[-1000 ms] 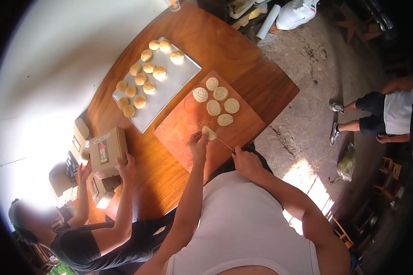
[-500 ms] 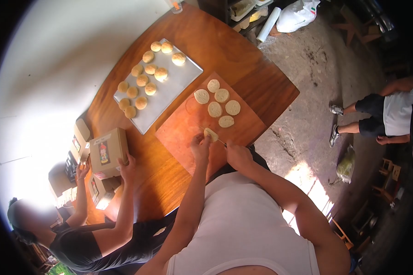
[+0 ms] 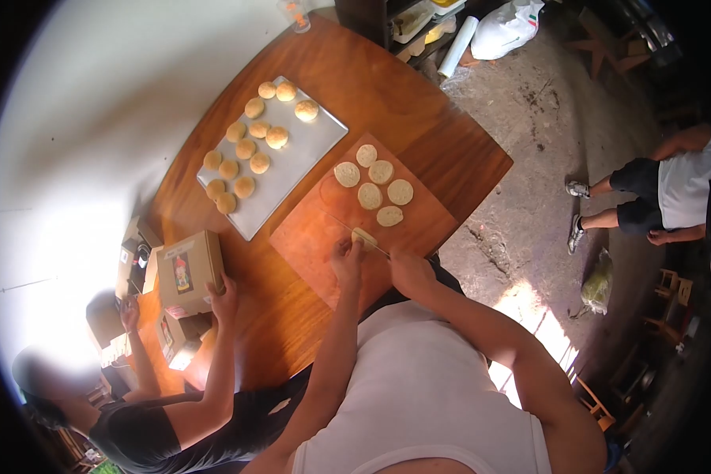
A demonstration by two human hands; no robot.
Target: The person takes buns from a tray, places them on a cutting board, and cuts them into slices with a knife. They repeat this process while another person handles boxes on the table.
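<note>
Over the near part of the reddish-brown board (image 3: 308,245), my left hand (image 3: 346,262) is closed on a bread roll (image 3: 363,238), tilted so a pale side shows. My right hand (image 3: 411,274) grips a knife (image 3: 378,249), its handle hidden in my fist. The thin blade reaches to the roll; how deep it sits in the bread I cannot make out. Several cut bread halves (image 3: 370,195) lie pale face up on the board, beyond my hands.
A metal tray (image 3: 296,162) of whole rolls (image 3: 245,148) rests on the wooden table (image 3: 403,87). At left, a co-worker's hand (image 3: 223,299) holds a cardboard box (image 3: 191,272) among other boxes. A glass (image 3: 299,17) stands at the far edge. Another person (image 3: 683,186) stands right.
The roll in my left hand has turned slightly, and the knife stays against it. The co-worker's other hand has moved down and away from the boxes. The cut halves have not moved.
</note>
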